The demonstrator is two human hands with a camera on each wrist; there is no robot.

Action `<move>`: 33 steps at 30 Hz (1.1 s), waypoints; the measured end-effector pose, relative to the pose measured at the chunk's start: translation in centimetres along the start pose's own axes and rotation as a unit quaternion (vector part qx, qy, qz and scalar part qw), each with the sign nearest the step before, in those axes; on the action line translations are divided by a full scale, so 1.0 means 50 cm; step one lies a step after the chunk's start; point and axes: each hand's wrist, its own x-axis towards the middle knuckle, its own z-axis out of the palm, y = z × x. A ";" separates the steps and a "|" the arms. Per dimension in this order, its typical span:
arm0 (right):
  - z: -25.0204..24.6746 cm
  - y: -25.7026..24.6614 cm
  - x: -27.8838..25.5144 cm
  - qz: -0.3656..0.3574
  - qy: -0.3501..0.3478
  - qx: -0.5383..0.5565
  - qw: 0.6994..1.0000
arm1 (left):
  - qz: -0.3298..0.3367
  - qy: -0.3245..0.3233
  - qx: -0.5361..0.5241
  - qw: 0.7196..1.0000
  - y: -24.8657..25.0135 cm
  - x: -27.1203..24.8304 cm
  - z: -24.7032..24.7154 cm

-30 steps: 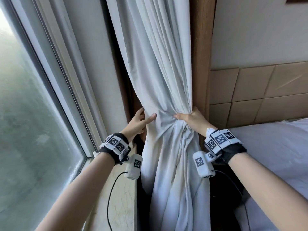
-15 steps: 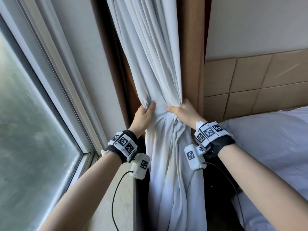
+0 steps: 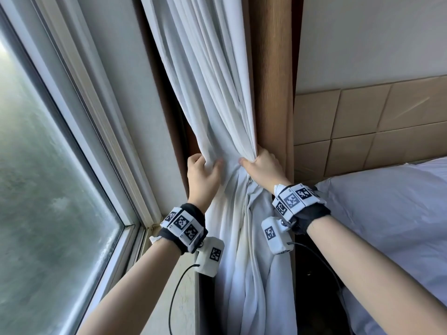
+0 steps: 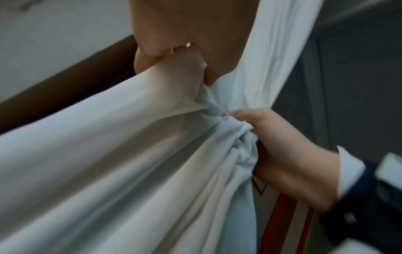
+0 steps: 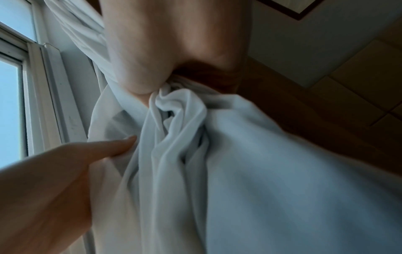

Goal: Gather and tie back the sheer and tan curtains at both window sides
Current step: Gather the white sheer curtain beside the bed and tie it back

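Head view, both hands gripping sheer curtain (image 3: 217,93); wrists, bunched folds

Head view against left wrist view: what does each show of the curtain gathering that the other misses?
Only the head view shows the window, the bed, the padded wall panels and the wood post beside the white curtain. Only the left wrist view shows the bunched folds against the right hand close up. Both show the left hand and right hand gripping the curtain at one gathered spot.
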 end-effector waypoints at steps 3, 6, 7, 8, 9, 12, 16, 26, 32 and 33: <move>-0.003 0.001 -0.001 0.007 -0.005 -0.006 1.000 | -0.076 -0.049 -0.136 0.987 -0.001 0.009 -0.019; -0.008 0.001 -0.001 0.011 -0.008 -0.009 1.000 | -0.131 -0.052 -0.241 0.960 -0.003 0.020 -0.036; -0.010 0.002 -0.001 0.012 -0.008 -0.008 1.000 | -0.134 -0.022 -0.233 0.963 -0.005 0.025 -0.038; -0.011 0.004 0.001 0.013 -0.007 -0.008 1.000 | -0.131 0.017 -0.214 0.968 -0.006 0.029 -0.039; -0.013 0.005 0.001 0.012 -0.005 -0.008 1.000 | -0.125 0.054 -0.195 0.971 -0.006 0.028 -0.038; -0.012 0.005 0.004 0.009 0.001 -0.006 1.000 | -0.053 0.063 -0.150 0.985 0.001 -0.006 -0.029; -0.002 -0.001 0.002 0.001 0.000 -0.009 1.000 | 0.046 -0.036 -0.057 0.997 0.022 -0.068 0.017; -0.005 0.007 0.002 0.007 -0.004 0.020 1.000 | 0.125 -0.122 0.256 0.951 0.073 -0.026 0.059; -0.006 0.016 0.007 0.018 -0.030 0.066 0.997 | 0.092 -0.190 0.146 0.966 0.048 -0.027 0.043; -0.005 0.014 0.008 0.017 -0.035 0.070 0.997 | 0.094 -0.204 0.133 0.965 0.045 -0.031 0.041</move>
